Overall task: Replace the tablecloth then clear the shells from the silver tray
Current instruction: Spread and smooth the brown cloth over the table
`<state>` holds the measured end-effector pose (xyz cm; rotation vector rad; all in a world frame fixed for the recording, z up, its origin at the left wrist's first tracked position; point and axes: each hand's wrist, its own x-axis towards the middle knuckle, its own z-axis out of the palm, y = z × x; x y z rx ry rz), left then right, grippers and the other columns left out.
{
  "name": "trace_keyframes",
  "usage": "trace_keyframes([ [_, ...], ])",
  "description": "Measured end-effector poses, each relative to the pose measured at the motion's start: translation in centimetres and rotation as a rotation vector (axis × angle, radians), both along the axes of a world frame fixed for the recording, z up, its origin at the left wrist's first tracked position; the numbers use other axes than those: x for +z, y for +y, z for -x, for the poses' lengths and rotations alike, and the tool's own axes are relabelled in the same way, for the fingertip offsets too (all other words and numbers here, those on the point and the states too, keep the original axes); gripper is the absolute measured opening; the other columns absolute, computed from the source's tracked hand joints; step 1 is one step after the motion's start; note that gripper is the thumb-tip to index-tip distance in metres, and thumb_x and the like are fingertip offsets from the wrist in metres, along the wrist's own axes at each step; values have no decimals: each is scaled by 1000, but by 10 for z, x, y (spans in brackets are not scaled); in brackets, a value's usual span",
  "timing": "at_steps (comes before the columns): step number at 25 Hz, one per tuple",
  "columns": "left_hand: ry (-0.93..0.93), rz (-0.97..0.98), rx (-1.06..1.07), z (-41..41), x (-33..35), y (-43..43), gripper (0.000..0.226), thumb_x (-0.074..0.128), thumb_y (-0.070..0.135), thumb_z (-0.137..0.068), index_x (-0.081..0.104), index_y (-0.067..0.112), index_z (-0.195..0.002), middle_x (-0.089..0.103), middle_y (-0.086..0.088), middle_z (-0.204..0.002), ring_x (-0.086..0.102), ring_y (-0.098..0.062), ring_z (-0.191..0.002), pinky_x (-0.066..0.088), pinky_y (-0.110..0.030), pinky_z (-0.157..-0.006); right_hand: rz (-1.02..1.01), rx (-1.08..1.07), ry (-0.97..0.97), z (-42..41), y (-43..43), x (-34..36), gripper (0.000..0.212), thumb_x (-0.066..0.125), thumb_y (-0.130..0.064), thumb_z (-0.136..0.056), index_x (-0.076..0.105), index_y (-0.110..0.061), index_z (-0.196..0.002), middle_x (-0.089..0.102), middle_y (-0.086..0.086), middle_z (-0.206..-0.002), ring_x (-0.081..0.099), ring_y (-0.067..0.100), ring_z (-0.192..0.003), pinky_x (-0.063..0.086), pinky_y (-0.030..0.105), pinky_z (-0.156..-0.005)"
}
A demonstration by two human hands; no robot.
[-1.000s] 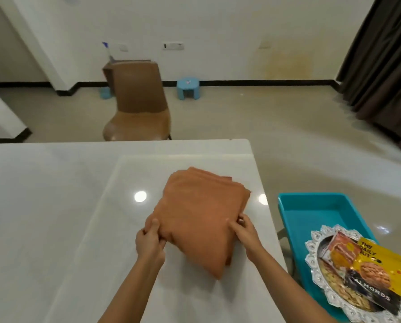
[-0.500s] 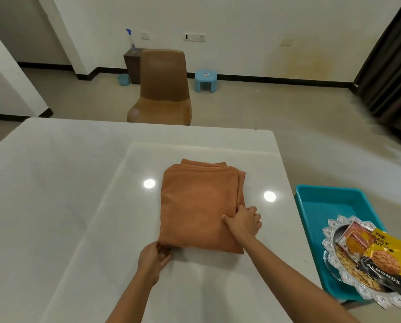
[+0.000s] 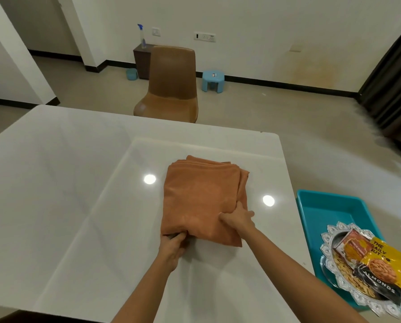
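A folded orange tablecloth (image 3: 195,197) lies square on the white table (image 3: 55,183). My left hand (image 3: 171,247) pinches its near left corner, with the fingers tucked under the layers. My right hand (image 3: 238,217) grips the cloth's right edge near the front. Off the table's right side, a silver tray (image 3: 330,259) with a scalloped rim sits in a teal bin (image 3: 323,206). Shells (image 3: 344,271) lie in the tray under a yellow almond packet (image 3: 381,264) and a small orange packet (image 3: 351,243).
A brown chair (image 3: 171,85) stands at the table's far edge. Behind it are a blue stool (image 3: 212,80), a dark cabinet (image 3: 142,60) with a spray bottle (image 3: 142,36), and dark curtains (image 3: 390,85) at the right.
The cloth turned from a diagonal lie to square with the table. My left hand went to its near left corner and my right hand slid up its right edge. The head camera tilted.
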<state>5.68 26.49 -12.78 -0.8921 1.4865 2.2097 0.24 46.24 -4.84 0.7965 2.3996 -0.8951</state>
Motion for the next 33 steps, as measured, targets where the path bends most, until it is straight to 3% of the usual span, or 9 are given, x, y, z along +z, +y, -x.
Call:
trace_keyframes([
  [4, 0, -69, 20, -5, 1, 15, 55, 75, 0, -76, 53, 5, -127, 65, -12, -117, 62, -25, -106, 52, -32, -82, -111, 222, -165, 2, 0, 13, 84, 70, -44, -79, 24, -15, -143, 42, 13, -138, 47, 34, -122, 45, 43, -100],
  [10, -34, -63, 24, -14, 7, 26, 51, 77, 18, -76, 56, 2, -120, 67, -12, -112, 65, -24, -98, 56, -30, -77, -33, 135, 139, 31, -33, 68, 46, 55, -6, -90, 39, 10, -130, 58, 19, -109, 60, 32, -101, 49, 37, -94],
  [13, -103, -167, 4, -21, 13, 41, 45, 65, 31, -85, 57, -4, -113, 68, -14, -106, 66, -22, -96, 57, -26, -76, 469, -170, 188, 40, -44, 66, 75, 66, -6, -82, 21, 4, -142, 51, 20, -126, 60, 33, -104, 55, 39, -84],
  [15, -97, -172, -13, -22, 17, 54, 45, 66, 32, -85, 55, 0, -115, 65, -11, -111, 64, -22, -103, 53, -29, -87, 807, -432, 100, 37, -43, 66, 67, 69, 0, -79, 36, -2, -137, 61, 16, -106, 63, 22, -82, 57, 29, -62],
  [18, -86, -156, 82, -9, 24, 70, 44, 74, 29, -80, 53, 9, -113, 63, -8, -110, 60, -27, -105, 49, -37, -94, 1107, -556, 59, 24, -40, 65, 13, 62, 6, -84, 58, -6, -86, 58, 4, -55, 54, 9, -48, 45, 18, -47],
  [20, -159, -106, 224, 5, 25, 72, 43, 77, 34, -77, 51, 15, -105, 61, -5, -100, 59, -29, -98, 51, -42, -91, 1182, -483, 130, 22, -38, 71, 27, 59, 10, -84, 56, -10, -66, 55, 1, -51, 50, 8, -47, 43, 20, -53],
  [22, -200, 15, 311, 16, 22, 58, 40, 76, 37, -78, 52, 16, -103, 60, -4, -94, 58, -30, -94, 52, -46, -89, 1216, -410, 211, 25, -32, 83, 31, 57, 13, -82, 64, -13, -66, 61, 3, -66, 57, 14, -65, 48, 26, -68],
  [27, -64, 701, 306, 40, 40, -24, 24, 48, 4, -87, 64, 10, -104, 65, -15, -101, 60, -35, -94, 49, -38, -80, 1189, -196, 319, 59, 21, 104, 68, 68, 2, -73, 49, -23, -133, 60, 13, -127, 60, 29, -113, 55, 40, -84],
  [33, 553, 1524, -71, 95, 125, -115, 30, 37, 13, -95, 56, 22, -116, 59, -5, -119, 59, -34, -97, 44, -38, -79, 1132, -227, 519, 96, 19, 136, 35, 54, -3, -79, 56, -9, -113, 59, 11, -107, 63, 17, -97, 52, 31, -82],
])
